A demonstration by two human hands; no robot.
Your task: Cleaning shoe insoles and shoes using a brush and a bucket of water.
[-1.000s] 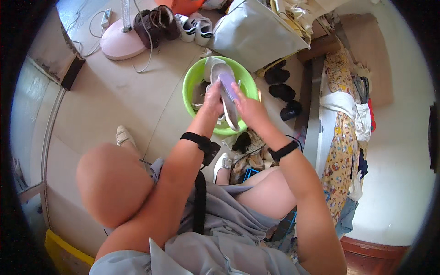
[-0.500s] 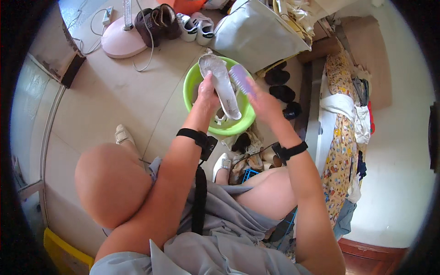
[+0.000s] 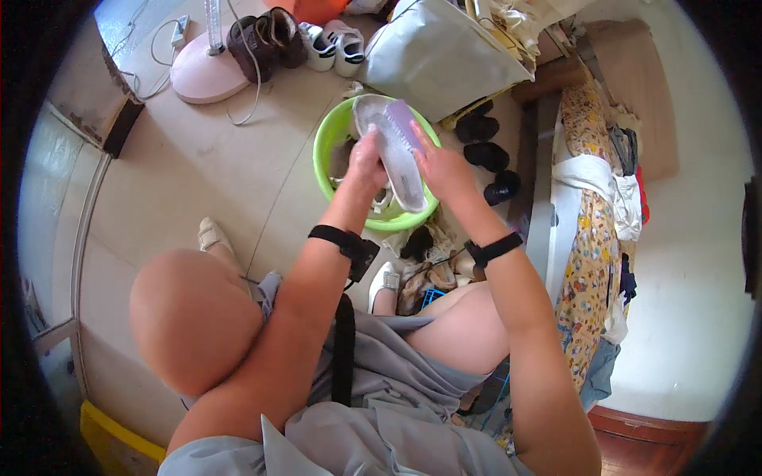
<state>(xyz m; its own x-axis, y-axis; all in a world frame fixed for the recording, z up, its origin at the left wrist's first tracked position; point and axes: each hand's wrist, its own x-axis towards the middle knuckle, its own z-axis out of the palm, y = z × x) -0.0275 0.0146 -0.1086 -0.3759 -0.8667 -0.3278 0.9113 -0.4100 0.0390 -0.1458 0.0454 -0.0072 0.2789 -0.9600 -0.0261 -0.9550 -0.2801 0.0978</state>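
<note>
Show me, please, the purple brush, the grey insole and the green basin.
Purple brush (image 3: 403, 120): head view, on the middle of its body.
Grey insole (image 3: 402, 169): head view, on its broad face.
Green basin (image 3: 321, 155): head view, on its left rim.

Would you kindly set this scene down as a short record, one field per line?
Left hand: grips a grey insole
Right hand: holds a purple brush, bristles facing the insole and apparently touching it
Below the hands: green basin, contents partly hidden
Beyond the basin, left: brown shoes, white sneakers
Right of the basin: black footwear
Far right: patterned fabric
</note>
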